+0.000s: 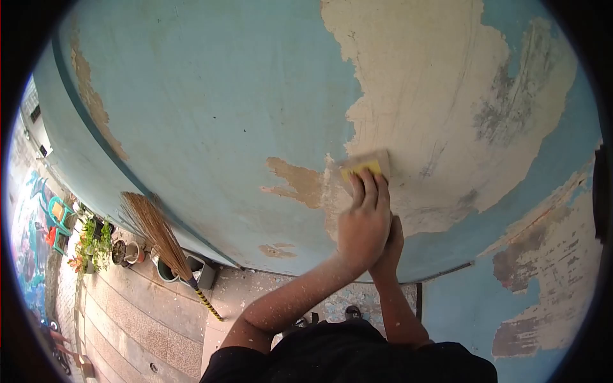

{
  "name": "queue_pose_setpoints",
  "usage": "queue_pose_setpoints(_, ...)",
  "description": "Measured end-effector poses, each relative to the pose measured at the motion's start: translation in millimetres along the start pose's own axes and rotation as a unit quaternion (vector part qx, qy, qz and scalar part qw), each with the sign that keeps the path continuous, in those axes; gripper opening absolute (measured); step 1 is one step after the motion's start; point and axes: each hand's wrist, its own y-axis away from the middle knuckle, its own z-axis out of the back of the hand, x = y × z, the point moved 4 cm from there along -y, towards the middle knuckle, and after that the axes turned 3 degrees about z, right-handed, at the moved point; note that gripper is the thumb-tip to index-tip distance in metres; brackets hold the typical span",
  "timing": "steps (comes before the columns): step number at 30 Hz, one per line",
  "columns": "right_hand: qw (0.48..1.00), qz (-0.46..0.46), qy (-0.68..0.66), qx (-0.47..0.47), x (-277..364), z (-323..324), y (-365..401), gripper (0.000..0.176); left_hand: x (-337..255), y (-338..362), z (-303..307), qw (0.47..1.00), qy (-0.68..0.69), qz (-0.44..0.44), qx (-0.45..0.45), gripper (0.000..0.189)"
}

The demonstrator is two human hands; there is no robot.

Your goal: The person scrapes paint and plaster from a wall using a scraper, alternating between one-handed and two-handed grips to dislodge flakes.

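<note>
A flat scraper (383,161) with a yellow patch lies against the wall, at the border of peeling blue paint (255,83) and bare cream surface (415,83). My left hand (365,220) is on the scraper, its fingers close together and pressed onto the yellow patch. Behind and below it, my right hand (394,237) is curled at the scraper's lower end, largely covered by my left hand; the handle is hidden. Pale specks dot my left forearm. Just left of the blade is a tan bare patch (300,182).
A stick broom (156,233) with a striped handle leans at the wall's lower left, beside a grey container (205,274). Potted plants (96,239) and a green chair (59,214) stand farther left. Paint flakes litter the floor (249,287) near my feet. More peeled wall (555,268) is at right.
</note>
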Motion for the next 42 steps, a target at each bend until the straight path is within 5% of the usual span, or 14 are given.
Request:
queue_pose_setpoints(5, 0.999, 0.038, -0.010, 0.001, 18, -15, 1, 0.023, 14, 7, 16, 0.999, 0.048, -0.010, -0.019, 0.058)
queue_pose_setpoints(9, 0.999, -0.018, 0.024, -0.020, 16, -8, 21, 0.022, 20, 22, -4, 1.000, 0.012, -0.001, 0.025, 0.058)
queue_pose_setpoints(11, 0.990, -0.120, -0.066, 0.012, 30, 1, -1, 0.020, 18, 11, -1, 0.999, 0.002, 0.008, 0.036, 0.056)
queue_pose_setpoints(14, 0.998, -0.037, -0.043, -0.001, 12, 0, 12, 0.019, 12, 11, -2, 0.994, -0.099, -0.014, 0.037, 0.055)
queue_pose_setpoints(19, 0.990, -0.113, -0.084, -0.019, -3, -6, 38, 0.015, 32, 46, 0, 0.990, 0.129, 0.004, 0.064, 0.051)
queue_pose_setpoints(23, 0.996, -0.081, -0.015, 0.045, -4, -21, 11, 0.015, 48, 46, 6, 0.991, 0.133, 0.019, 0.009, 0.052)
queue_pose_setpoints(27, 0.998, -0.059, -0.019, 0.009, -4, -16, 17, 0.016, 36, 50, -8, 0.996, 0.089, 0.004, 0.023, 0.057)
queue_pose_setpoints(31, 0.990, 0.057, 0.125, 0.027, -9, -23, 13, 0.017, 32, 44, -3, 0.993, 0.111, -0.013, 0.044, 0.069)
queue_pose_setpoints(33, 0.990, 0.068, 0.112, 0.049, 11, -36, -11, 0.018, 45, 17, 20, 0.995, 0.100, 0.018, -0.020, 0.070)
queue_pose_setpoints(35, 0.996, 0.023, 0.016, 0.087, 30, -48, -18, 0.018, 46, 13, 33, 0.995, 0.092, 0.043, -0.014, 0.070)
queue_pose_setpoints(38, 0.998, -0.041, 0.030, 0.039, -25, -37, 28, 0.023, 44, 45, 7, 0.994, 0.105, 0.001, 0.014, 0.071)
queue_pose_setpoints(42, 0.995, -0.058, 0.027, 0.083, -6, -48, 10, 0.021, 50, 28, 18, 0.992, 0.125, 0.025, 0.007, 0.077)
